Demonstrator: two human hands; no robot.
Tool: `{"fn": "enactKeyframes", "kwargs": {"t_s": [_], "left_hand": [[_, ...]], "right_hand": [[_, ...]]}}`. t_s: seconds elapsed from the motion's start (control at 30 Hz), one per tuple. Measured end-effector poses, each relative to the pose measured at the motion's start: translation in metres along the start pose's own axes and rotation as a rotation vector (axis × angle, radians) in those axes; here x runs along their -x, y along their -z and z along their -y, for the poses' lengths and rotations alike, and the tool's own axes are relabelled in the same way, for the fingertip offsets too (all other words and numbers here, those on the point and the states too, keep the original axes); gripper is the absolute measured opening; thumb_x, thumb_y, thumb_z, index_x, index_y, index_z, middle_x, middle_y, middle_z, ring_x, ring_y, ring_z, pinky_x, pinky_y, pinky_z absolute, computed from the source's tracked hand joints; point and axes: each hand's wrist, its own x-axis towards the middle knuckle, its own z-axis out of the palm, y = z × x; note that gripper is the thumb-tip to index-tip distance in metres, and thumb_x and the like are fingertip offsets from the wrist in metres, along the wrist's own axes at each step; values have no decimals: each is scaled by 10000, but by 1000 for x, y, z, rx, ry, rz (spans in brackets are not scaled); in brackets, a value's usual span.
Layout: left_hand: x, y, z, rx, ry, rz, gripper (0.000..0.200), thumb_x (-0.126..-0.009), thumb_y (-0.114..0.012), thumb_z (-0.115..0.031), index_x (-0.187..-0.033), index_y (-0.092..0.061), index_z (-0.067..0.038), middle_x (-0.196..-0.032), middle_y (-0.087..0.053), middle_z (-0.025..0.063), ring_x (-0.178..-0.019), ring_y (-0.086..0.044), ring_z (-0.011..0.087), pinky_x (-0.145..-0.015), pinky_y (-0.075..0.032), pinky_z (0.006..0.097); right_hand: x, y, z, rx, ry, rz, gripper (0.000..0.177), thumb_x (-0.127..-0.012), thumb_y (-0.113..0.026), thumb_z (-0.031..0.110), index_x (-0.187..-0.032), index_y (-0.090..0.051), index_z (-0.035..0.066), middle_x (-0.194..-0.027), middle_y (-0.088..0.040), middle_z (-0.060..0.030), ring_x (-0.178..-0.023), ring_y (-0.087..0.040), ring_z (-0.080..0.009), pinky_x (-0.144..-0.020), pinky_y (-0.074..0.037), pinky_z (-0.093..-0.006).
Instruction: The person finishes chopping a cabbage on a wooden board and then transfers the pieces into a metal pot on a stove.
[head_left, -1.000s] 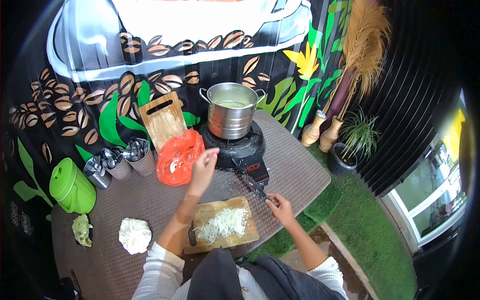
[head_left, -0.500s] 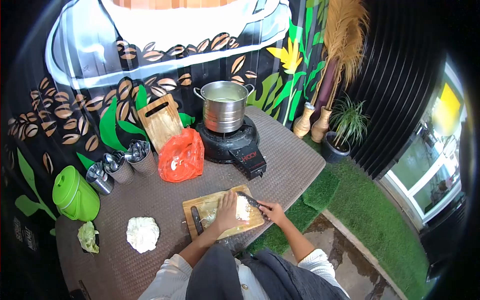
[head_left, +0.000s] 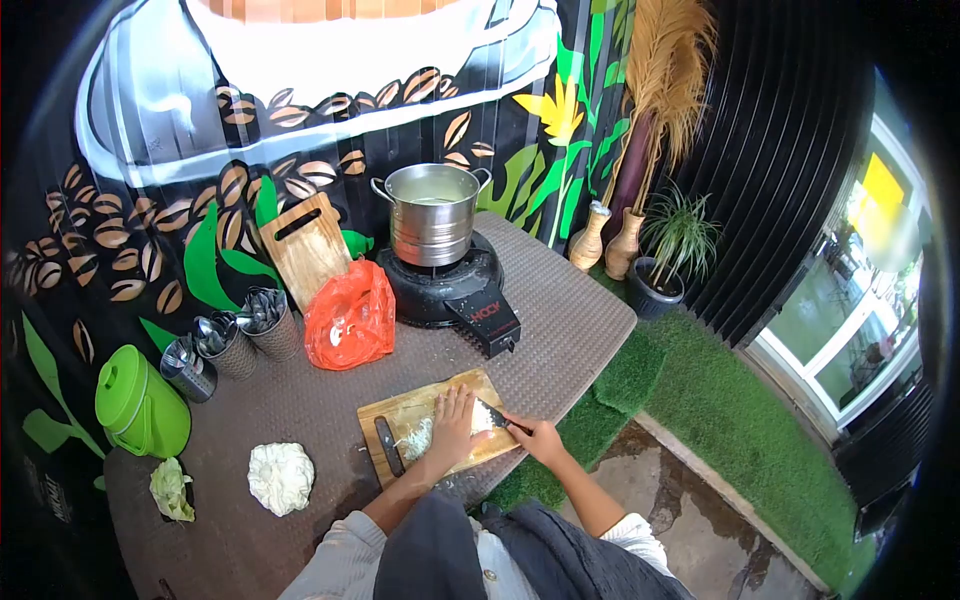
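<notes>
On the wooden chopping board [head_left: 415, 400] in front of me lie finely chopped white pieces [head_left: 417, 438], spread on both sides of my left hand. My left hand [head_left: 455, 428] rests flat on the board with its fingers stretched out, close to the blade. My right hand [head_left: 541, 441] is closed round the handle of a dark knife [head_left: 507, 422] at the board's right end. The blade lies among the white pieces, and part of it is hard to make out. Left of the board sits a pale, crumpled-looking white lump [head_left: 280, 478].
A steel pot [head_left: 432, 220] stands on a black stove [head_left: 440, 290] at the back. Beside it are a red plastic bag [head_left: 350, 315], a leaning board [head_left: 305, 245] and cutlery cups [head_left: 228, 350]. A green lidded bucket [head_left: 140, 405] and a leafy scrap [head_left: 172, 490] are at left.
My right hand has drawn the knife slightly toward me. My left hand has shifted a little to the right on the board. The whole view has moved slightly.
</notes>
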Motion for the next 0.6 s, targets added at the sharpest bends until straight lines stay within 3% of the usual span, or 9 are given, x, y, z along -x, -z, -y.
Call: {"fn": "enactKeyframes", "kwargs": {"t_s": [0.07,0.2,0.27,0.47,0.6], "left_hand": [[0,0,-2,-45,3,-2,888,-873,-642,-533,-1474,-344,48,-1542,-325,257,-1453,-250,434,-1186,-135,590],[3,-5,-2,-36,7,-26,857,-893,-626,-513,-1483,-334,36,-1540,-328,255,-1450,-251,442,-1183,-137,594],[4,-5,-2,-47,6,-28,855,-896,-622,-509,-1487,-326,35,-1539,-328,258,-1449,-247,452,-1181,-138,599],[4,3,-7,-10,31,-58,862,-904,-602,-544,-1482,-334,38,-1539,-322,269,-1442,-255,467,-1170,-145,615],[6,4,-9,11,27,-64,862,-909,-591,-563,-1480,-343,33,-1541,-322,269,-1439,-259,474,-1158,-142,637]], "right_hand": [[8,-10,2,35,20,-82,348,-916,-682,225,-1257,-679,158,-902,-743,-131,-680,-634,-97,-663,-523,-289],[16,-23,4,-32,64,-160,334,-912,-688,217,-1241,-691,156,-949,-746,-148,-700,-657,-96,-674,-530,-287],[18,-23,8,-130,-74,-99,352,-904,-702,202,-1251,-686,143,-867,-746,-116,-666,-637,-98,-650,-525,-281],[21,-31,-2,-404,-86,-102,328,-931,-691,195,-1253,-694,132,-660,-618,26,-505,-519,-50,-466,-419,-225],[22,-31,0,-482,-147,-71,316,-943,-681,198,-1254,-697,141,-648,-613,37,-469,-484,-30,-425,-378,-211]]}}
